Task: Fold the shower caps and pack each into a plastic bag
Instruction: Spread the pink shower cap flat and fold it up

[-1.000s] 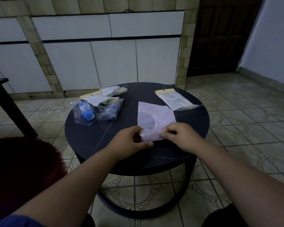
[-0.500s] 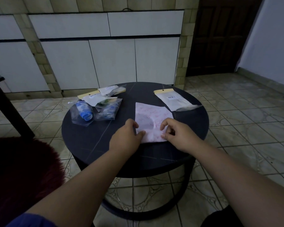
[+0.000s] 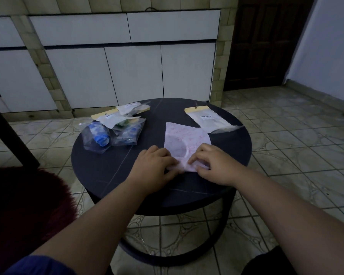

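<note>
Dim light; fine detail is lost throughout. At far left a dark red fuzzy seat [image 3: 22,211] is cut off by the frame edge. On the round dark worktop [image 3: 99,169], left side, a heap of packed bags [image 3: 115,130] is seen: clear plastic with blue and green contents, not further identifiable, topped by yellow-headed cards whose print is too small to be read.

The left hand [image 3: 153,169] is laid on the near left corner of the pink-patterned shower cap [image 3: 185,139]; its fingers are curled over the crumpled near edge, which is pinched. The fingertips themselves are hidden beneath the hand.

The cap is spread flat at centre of the worktop, its near edge bunched between both hands. A pale circular mark shows through it.

The right hand [image 3: 214,165] is set on the near right corner, fingers bent, the cap's edge pinched.

At right rear an empty plastic bag [image 3: 209,120] with yellow header and hang hole is seen; a barcode label is visible, illegible.
</note>
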